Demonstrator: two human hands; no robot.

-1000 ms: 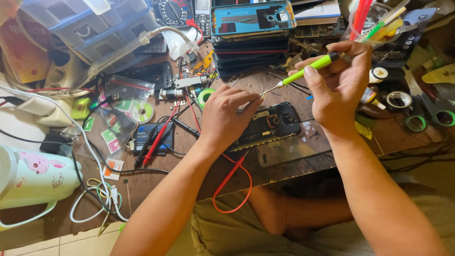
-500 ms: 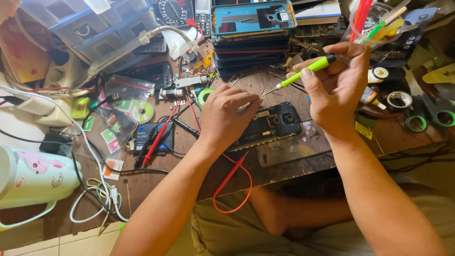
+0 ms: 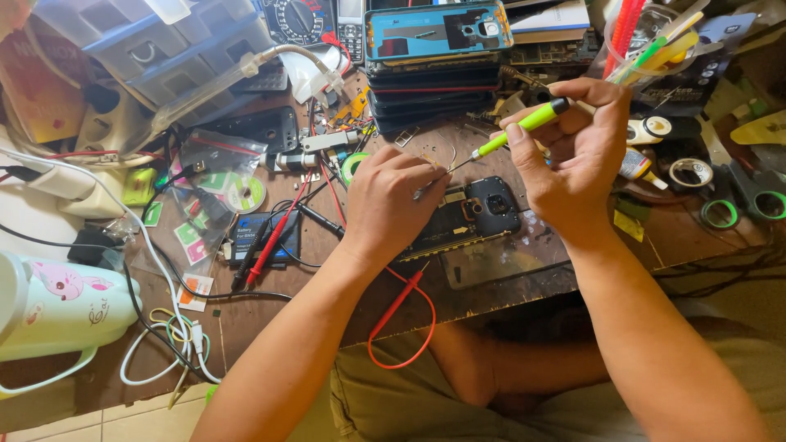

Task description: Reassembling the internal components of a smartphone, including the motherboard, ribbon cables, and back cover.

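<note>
— What do you have on the head view?

— My right hand (image 3: 577, 155) is curled shut round a green-handled screwdriver (image 3: 524, 125), tip slanting down toward eight o'clock. The tip hangs just above the opened phone (image 3: 475, 214), which lies flat on the wooden bench (image 3: 508, 270) at the centre.

— And the left?

— My left hand (image 3: 391, 200) lies palm down on the phone's left half, fingers bent and pressing on it; I cannot tell whether anything is pinched under them.

— Around it?

— A red probe lead (image 3: 399, 315) loops at six o'clock from the phone, a stack of phone shells (image 3: 434, 57) sits at twelve, tape rolls (image 3: 741, 209) at three.
</note>
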